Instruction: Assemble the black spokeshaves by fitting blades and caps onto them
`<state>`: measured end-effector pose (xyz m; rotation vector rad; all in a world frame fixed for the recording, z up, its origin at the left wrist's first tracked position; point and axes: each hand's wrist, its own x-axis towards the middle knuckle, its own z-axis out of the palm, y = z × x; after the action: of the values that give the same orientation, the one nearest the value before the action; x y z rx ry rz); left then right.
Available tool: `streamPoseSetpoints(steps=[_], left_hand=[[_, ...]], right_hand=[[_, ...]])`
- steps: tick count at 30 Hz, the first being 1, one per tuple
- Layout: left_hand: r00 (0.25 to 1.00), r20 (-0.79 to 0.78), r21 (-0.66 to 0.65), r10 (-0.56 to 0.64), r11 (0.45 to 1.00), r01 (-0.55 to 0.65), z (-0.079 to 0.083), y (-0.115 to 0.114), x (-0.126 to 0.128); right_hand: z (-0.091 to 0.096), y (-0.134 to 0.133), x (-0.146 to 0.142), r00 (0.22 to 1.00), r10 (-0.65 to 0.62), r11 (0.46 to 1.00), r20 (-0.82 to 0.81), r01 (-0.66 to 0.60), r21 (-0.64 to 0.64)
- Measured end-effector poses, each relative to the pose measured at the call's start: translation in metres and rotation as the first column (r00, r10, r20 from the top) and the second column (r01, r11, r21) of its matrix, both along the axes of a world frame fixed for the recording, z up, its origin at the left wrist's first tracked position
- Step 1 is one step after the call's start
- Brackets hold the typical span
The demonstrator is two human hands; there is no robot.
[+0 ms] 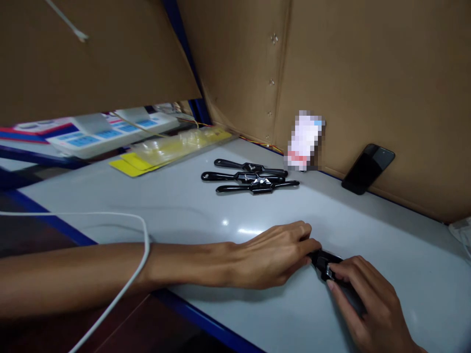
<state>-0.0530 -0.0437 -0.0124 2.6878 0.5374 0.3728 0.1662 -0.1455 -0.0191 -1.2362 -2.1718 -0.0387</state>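
A black spokeshave (321,260) lies between my two hands, low over the table near its front edge. My left hand (283,255) is closed on its far end, with the fingertips partly hidden behind the knuckles. With thumb and forefinger, my right hand (371,304) pinches at a small shiny metal part (328,271) in the middle of the tool. The near handle runs under my right palm and is partly covered. Farther back, three more black spokeshaves (253,177) rest side by side, with bright metal screws or caps at their centres.
A phone (368,169) leans on the cardboard wall (375,73), beside a blurred-out upright item (304,140). Clear plastic packs with yellow cards (136,164) and a white power strip (114,135) lie at the left. A white cable (143,235) crosses above my left forearm.
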Motion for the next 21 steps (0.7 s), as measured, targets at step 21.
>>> streamPoseSetpoints(steps=[21], left_hand=[[0.994, 0.053, -0.019, -0.095, 0.995, 0.097, 0.0036, -0.0006, 0.0018]], right_hand=[[0.0003, -0.0013, -0.0026, 0.997, 0.002, 1.000, 0.072, -0.003, 0.019]])
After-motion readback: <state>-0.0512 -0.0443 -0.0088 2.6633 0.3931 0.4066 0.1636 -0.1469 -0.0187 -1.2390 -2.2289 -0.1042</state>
